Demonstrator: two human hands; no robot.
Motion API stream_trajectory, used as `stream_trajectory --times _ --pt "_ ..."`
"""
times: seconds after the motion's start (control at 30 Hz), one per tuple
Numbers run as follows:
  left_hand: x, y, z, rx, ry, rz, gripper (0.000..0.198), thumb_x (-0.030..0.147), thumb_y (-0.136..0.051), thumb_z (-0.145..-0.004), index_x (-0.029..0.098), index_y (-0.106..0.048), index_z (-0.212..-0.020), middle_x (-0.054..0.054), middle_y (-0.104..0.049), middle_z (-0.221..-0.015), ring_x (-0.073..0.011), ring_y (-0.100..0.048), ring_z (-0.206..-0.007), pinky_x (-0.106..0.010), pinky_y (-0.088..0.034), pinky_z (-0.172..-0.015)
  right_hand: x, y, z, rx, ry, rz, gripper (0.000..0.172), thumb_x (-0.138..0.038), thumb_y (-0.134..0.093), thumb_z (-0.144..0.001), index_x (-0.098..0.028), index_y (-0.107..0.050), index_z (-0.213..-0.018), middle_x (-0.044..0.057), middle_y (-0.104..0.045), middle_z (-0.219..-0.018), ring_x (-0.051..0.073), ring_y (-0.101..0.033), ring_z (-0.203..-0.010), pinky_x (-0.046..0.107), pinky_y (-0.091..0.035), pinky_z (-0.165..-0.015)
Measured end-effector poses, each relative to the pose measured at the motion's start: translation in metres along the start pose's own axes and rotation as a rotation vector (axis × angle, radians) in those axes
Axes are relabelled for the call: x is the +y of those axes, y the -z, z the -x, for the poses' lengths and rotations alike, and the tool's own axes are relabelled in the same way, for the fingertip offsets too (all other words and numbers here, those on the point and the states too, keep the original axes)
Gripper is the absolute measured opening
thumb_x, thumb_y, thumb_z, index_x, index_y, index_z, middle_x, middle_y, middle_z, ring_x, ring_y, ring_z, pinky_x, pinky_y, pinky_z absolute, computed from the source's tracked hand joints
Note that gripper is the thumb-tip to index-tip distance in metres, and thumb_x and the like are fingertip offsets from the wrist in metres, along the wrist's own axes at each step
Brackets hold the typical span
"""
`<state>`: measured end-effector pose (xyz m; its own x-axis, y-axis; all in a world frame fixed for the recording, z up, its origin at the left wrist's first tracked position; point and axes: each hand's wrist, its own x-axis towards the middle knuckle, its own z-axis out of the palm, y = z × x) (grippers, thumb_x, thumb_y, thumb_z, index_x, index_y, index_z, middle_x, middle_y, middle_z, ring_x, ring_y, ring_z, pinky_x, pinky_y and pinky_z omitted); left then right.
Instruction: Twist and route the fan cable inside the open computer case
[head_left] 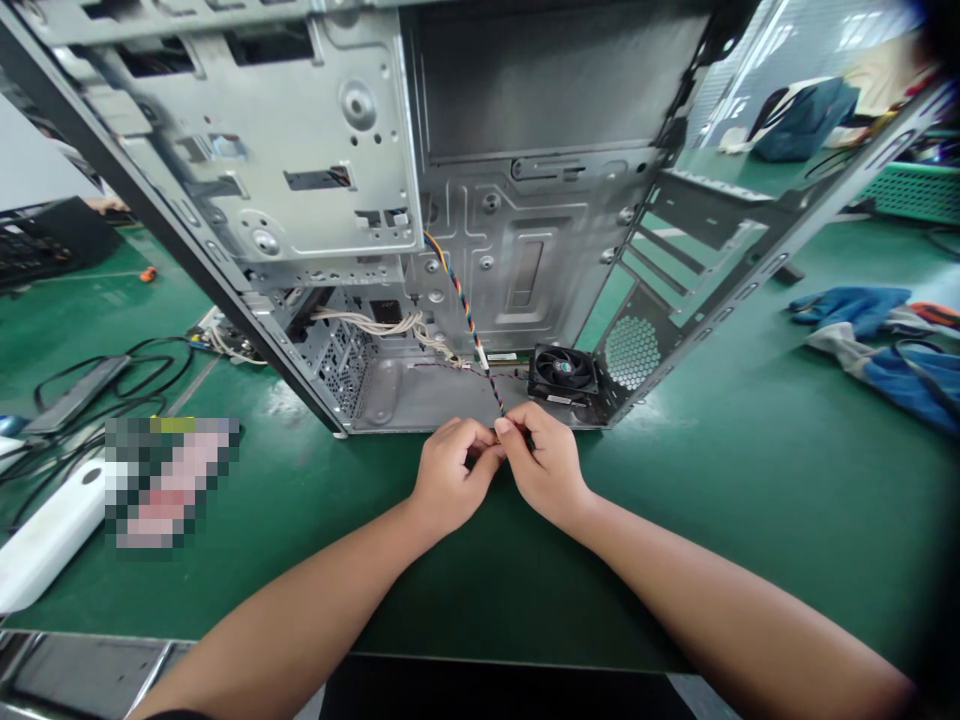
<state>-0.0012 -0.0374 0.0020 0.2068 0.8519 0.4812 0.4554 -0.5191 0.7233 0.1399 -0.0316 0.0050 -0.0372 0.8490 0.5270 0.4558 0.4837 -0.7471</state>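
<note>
The cable (472,322) lies ahead of the grip, its long axis slanting nearly straight from the drive cage (322,130) down and rightward to the front edge of the case (442,395). The right hand (546,466), nearer to it, pinches its lower end between thumb and forefinger; the left hand's (452,472) fingertips meet there, but whether they grip it I cannot tell

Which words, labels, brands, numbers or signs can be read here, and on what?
None can be read.
Hub logo on the black fan: too small.
White label on the fan: too small.
White tag on the twisted cable: blurred.
White strip behind the cable: blurred.
</note>
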Motion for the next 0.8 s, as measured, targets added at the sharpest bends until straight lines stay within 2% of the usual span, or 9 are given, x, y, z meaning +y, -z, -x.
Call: stream_trajectory --times 0.13,0.57,0.8 --pt "0.0002 0.0001 -0.0001 -0.011 -0.004 -0.014 0.017 0.018 -0.057 -0.085 0.018 -0.052 -0.07 0.002 -0.056 -0.065 -0.0117 -0.05 -0.062 -0.025 -0.039 -0.062 0.0003 -0.0002 0.0001 -0.012 0.0 -0.001 0.02 -0.023 -0.049 -0.091 -0.021 -0.049 -0.072 -0.003 -0.051 -0.061 0.011 -0.047 -0.055 0.024 -0.036 -0.054" --pt "-0.0008 0.0022 -0.0032 -0.115 0.117 0.091 0.024 0.028 -0.054 -0.09 0.018 -0.052 -0.068 0.002 -0.054 -0.063 -0.0114 -0.049 -0.062 -0.025 -0.038 -0.062 -0.0004 -0.0004 -0.0006 -0.037 -0.028 -0.014 0.02 -0.022 -0.046 -0.092 -0.021 -0.047 -0.072 -0.003 -0.05 -0.063 0.011 -0.046 -0.057 0.024 -0.035 -0.054" --pt "0.0001 0.0028 -0.0046 -0.054 -0.01 -0.025 0.02 0.022 -0.057 -0.087 0.018 -0.054 -0.068 0.001 -0.058 -0.064 -0.013 -0.051 -0.063 -0.027 -0.039 -0.065 -0.0015 0.0003 -0.0024 -0.011 -0.047 -0.024 0.021 -0.024 -0.05 -0.089 -0.021 -0.049 -0.069 -0.003 -0.05 -0.059 0.011 -0.045 -0.053 0.024 -0.035 -0.052"
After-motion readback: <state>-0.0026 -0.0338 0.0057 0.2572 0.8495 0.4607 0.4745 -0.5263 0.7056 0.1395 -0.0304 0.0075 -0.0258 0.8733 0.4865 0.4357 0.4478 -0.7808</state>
